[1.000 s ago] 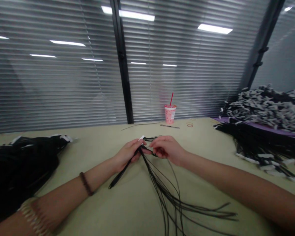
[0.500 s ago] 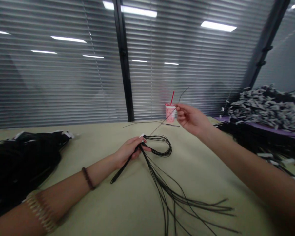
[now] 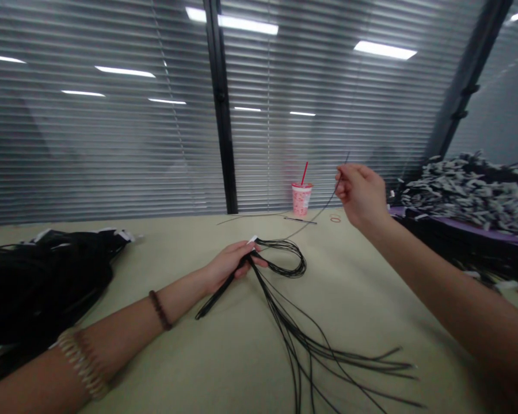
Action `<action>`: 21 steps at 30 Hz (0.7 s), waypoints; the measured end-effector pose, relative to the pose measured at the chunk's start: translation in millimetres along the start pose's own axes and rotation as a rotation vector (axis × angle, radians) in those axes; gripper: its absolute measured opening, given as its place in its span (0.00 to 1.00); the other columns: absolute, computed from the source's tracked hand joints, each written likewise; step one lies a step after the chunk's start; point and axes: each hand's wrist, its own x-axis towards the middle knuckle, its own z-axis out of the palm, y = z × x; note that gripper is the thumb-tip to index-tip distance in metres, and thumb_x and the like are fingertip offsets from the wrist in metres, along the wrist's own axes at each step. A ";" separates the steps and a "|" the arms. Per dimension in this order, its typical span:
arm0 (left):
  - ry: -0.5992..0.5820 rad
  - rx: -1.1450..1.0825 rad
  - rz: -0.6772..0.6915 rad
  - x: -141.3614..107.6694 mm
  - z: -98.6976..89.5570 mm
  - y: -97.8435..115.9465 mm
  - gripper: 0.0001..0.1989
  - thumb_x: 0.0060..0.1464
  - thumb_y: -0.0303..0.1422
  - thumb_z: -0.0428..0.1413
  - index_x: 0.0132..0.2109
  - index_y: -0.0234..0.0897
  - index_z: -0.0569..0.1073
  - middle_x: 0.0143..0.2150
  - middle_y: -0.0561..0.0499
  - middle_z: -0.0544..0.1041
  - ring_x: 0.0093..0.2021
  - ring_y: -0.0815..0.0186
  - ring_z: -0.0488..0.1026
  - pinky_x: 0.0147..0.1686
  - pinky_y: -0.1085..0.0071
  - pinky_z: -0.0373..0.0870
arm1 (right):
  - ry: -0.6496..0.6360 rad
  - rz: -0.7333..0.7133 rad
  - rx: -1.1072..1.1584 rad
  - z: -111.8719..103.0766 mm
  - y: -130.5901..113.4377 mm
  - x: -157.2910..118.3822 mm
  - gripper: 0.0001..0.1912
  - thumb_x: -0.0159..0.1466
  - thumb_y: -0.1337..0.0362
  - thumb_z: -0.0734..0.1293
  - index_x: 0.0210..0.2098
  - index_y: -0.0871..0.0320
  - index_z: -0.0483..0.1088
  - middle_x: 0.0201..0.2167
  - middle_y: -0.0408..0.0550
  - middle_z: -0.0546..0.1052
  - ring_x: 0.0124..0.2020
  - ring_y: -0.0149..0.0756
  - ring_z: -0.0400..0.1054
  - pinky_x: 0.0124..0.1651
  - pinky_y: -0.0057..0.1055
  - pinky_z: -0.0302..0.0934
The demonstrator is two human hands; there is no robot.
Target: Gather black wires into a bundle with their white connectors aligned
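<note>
Leftmost, a heap of black cords (image 3: 47, 276) lies on the bench (image 3: 164, 368). Next, the left hand (image 3: 229, 266) is closed around a bundle (image 3: 270, 300) of similar cords: one folded end projects below the palm, a loop extends right of the fingers, and loose ends fan toward the lower right. Behind the loop stands a pink cup (image 3: 301, 201), a pen (image 3: 300, 220) just in front of it. The right hand (image 3: 365, 192), raised, pinches a thin strand (image 3: 327, 204) that slopes down leftward to the loop. Far right, black-and-white pieces (image 3: 470, 190) are piled high.
</note>
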 end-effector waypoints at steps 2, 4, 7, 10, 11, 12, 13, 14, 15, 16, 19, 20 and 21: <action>-0.003 0.025 -0.005 1.2 0.4 -1.8 0.12 0.51 0.40 0.47 0.37 0.34 0.64 0.27 0.46 0.76 0.09 0.81 0.52 0.10 0.81 0.43 | -0.109 0.032 -0.099 7.6 16.3 -17.0 0.05 0.51 0.69 0.63 0.20 0.61 0.63 0.13 0.37 0.65 0.11 0.19 0.54 0.13 0.17 0.46; -0.013 0.068 -0.014 2.2 1.4 -3.2 0.12 0.51 0.40 0.47 0.35 0.34 0.63 0.24 0.47 0.76 0.08 0.80 0.51 0.09 0.81 0.41 | -0.312 0.155 -0.250 16.8 36.4 -43.7 0.07 0.50 0.68 0.63 0.18 0.61 0.63 0.12 0.38 0.65 0.10 0.21 0.54 0.12 0.18 0.46; -0.019 0.127 -0.034 2.1 3.8 -2.7 0.12 0.51 0.40 0.46 0.33 0.35 0.62 0.22 0.49 0.75 0.07 0.79 0.50 0.08 0.80 0.41 | -0.605 0.321 -0.480 27.8 66.6 -87.6 0.06 0.51 0.68 0.60 0.19 0.61 0.64 0.12 0.38 0.66 0.10 0.22 0.55 0.13 0.19 0.46; -0.036 0.156 -0.041 0.7 4.8 -0.2 0.12 0.51 0.40 0.46 0.32 0.35 0.63 0.20 0.50 0.74 0.07 0.79 0.50 0.08 0.80 0.43 | -0.704 0.224 -0.643 30.1 88.2 -115.0 0.09 0.53 0.67 0.60 0.17 0.61 0.64 0.12 0.38 0.65 0.14 0.22 0.56 0.17 0.19 0.47; -0.046 0.160 -0.039 0.5 4.5 0.4 0.12 0.51 0.40 0.46 0.32 0.35 0.63 0.19 0.51 0.73 0.07 0.79 0.50 0.08 0.80 0.43 | -0.697 0.191 -0.677 29.1 92.9 -119.0 0.10 0.53 0.66 0.59 0.17 0.61 0.64 0.12 0.38 0.65 0.15 0.22 0.57 0.18 0.19 0.47; -0.057 0.160 -0.038 0.7 3.7 0.6 0.12 0.51 0.41 0.46 0.32 0.35 0.63 0.19 0.51 0.73 0.07 0.79 0.50 0.08 0.80 0.43 | -0.686 0.172 -0.699 27.6 96.5 -120.8 0.10 0.54 0.66 0.59 0.18 0.61 0.64 0.12 0.39 0.65 0.16 0.23 0.57 0.19 0.19 0.48; -0.068 0.158 -0.040 1.2 2.5 0.4 0.12 0.51 0.41 0.47 0.33 0.35 0.63 0.18 0.51 0.73 0.07 0.79 0.50 0.08 0.81 0.43 | -0.673 0.165 -0.712 26.0 99.1 -121.2 0.10 0.54 0.66 0.59 0.19 0.61 0.65 0.13 0.39 0.66 0.16 0.23 0.58 0.19 0.19 0.48; -0.081 0.156 -0.047 2.0 1.1 -0.1 0.12 0.51 0.41 0.46 0.33 0.35 0.63 0.18 0.51 0.73 0.07 0.78 0.50 0.08 0.81 0.42 | -0.663 0.165 -0.720 24.6 101.0 -120.6 0.10 0.55 0.66 0.58 0.20 0.61 0.65 0.13 0.39 0.66 0.16 0.23 0.58 0.20 0.20 0.49; -0.096 0.156 -0.058 3.0 -0.5 -0.9 0.12 0.51 0.41 0.46 0.33 0.35 0.63 0.17 0.51 0.72 0.07 0.78 0.50 0.08 0.81 0.42 | -0.658 0.166 -0.723 23.5 102.4 -119.8 0.10 0.56 0.66 0.58 0.21 0.61 0.66 0.14 0.39 0.66 0.17 0.23 0.58 0.20 0.20 0.49; -0.109 0.157 -0.070 4.0 -1.9 -1.8 0.12 0.51 0.41 0.46 0.34 0.35 0.63 0.17 0.51 0.72 0.07 0.78 0.50 0.08 0.81 0.42 | -0.657 0.164 -0.725 22.8 103.4 -119.1 0.09 0.56 0.66 0.58 0.22 0.61 0.66 0.14 0.39 0.66 0.17 0.23 0.58 0.20 0.20 0.49; -0.107 0.157 -0.076 5.6 -4.4 -3.5 0.15 0.52 0.43 0.44 0.35 0.36 0.64 0.16 0.51 0.72 0.06 0.77 0.51 0.07 0.80 0.41 | -0.674 0.150 -0.726 22.9 104.9 -118.7 0.08 0.56 0.65 0.59 0.23 0.61 0.66 0.16 0.39 0.67 0.18 0.24 0.59 0.21 0.20 0.50; -0.098 0.157 -0.067 5.5 -4.5 -3.5 0.16 0.52 0.44 0.44 0.35 0.35 0.65 0.16 0.51 0.72 0.06 0.77 0.51 0.07 0.80 0.41 | -0.680 0.150 -0.723 23.3 104.9 -119.1 0.08 0.56 0.65 0.59 0.23 0.61 0.66 0.16 0.39 0.67 0.18 0.24 0.59 0.21 0.20 0.50; -0.091 0.157 -0.059 5.1 -4.3 -3.3 0.17 0.52 0.46 0.43 0.36 0.35 0.65 0.16 0.51 0.72 0.06 0.77 0.51 0.07 0.80 0.41 | -0.685 0.154 -0.718 23.9 104.7 -119.4 0.08 0.56 0.65 0.59 0.23 0.61 0.66 0.16 0.40 0.67 0.18 0.24 0.60 0.21 0.20 0.50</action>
